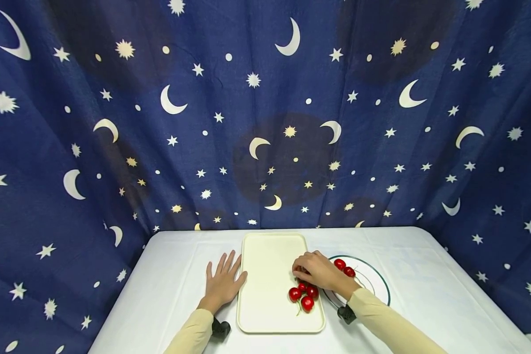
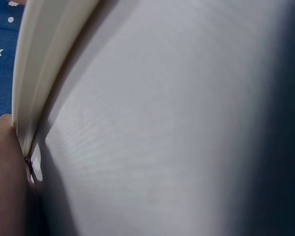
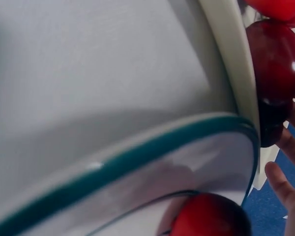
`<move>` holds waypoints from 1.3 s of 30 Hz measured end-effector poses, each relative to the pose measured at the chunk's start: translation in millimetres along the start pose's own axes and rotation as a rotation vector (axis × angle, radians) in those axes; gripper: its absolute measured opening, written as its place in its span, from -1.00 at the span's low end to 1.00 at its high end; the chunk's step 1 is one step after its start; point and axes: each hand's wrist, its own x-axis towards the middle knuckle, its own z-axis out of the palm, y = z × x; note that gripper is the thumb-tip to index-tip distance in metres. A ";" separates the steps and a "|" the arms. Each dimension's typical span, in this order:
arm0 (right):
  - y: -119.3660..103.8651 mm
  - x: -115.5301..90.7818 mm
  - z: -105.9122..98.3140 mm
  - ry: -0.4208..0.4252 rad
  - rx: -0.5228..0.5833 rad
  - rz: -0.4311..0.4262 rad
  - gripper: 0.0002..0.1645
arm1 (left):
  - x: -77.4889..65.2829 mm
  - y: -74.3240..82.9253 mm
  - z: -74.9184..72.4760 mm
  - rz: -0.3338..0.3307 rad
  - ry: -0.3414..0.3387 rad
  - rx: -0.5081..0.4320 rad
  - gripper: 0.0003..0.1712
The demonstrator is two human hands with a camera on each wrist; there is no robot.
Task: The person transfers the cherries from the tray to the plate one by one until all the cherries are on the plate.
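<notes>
I have the left hand (image 1: pixel 221 289) at the tray's left edge, fingers straight and spread wide, probably steadying it. The right hand (image 1: pixel 319 270) bends down over the tray (image 1: pixel 265 295)'s right edge; I can't tell whether its fingertips pinch a cherry. Red cherries (image 1: pixel 307 303) cluster at the tray's near right; others (image 1: pixel 339 264) lie on the plate (image 1: pixel 377 280) just to the right. I judge the step as moving cherries between plate and tray, direction unclear. The next move calls for a light grip and clearance over both rims.
</notes>
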 end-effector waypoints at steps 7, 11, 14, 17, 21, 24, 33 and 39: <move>-2.6 1.1 3.6 0.037 -0.009 -0.044 -0.89 | -0.6 -0.3 -0.5 0.001 0.003 0.000 -0.25; -3.4 2.5 5.5 0.051 -0.022 -0.065 -0.94 | -2.6 1.6 -4.6 0.010 0.004 -0.011 -0.26; -3.4 2.5 7.1 0.056 -0.025 -0.074 -0.94 | -2.8 1.7 -4.0 0.009 -0.001 -0.007 -0.25; -3.8 2.9 6.5 0.051 -0.021 -0.078 -0.94 | -1.3 0.5 -1.6 0.006 0.003 -0.009 -0.24; -4.7 3.3 1.7 0.008 0.004 -0.061 -0.93 | 0.6 -1.5 1.0 0.014 0.020 -0.019 -0.24; -3.0 3.1 -2.0 -0.019 0.015 -0.059 -0.88 | 2.8 -4.9 4.2 0.004 0.015 -0.001 -0.23; 7.2 -1.9 -3.4 -0.021 -0.006 -0.085 -0.80 | 6.3 -9.9 7.0 -0.007 0.017 0.040 -0.23; 9.5 -5.9 -1.2 0.001 -0.027 -0.123 -0.85 | 3.6 -6.0 6.9 0.000 0.012 0.014 -0.25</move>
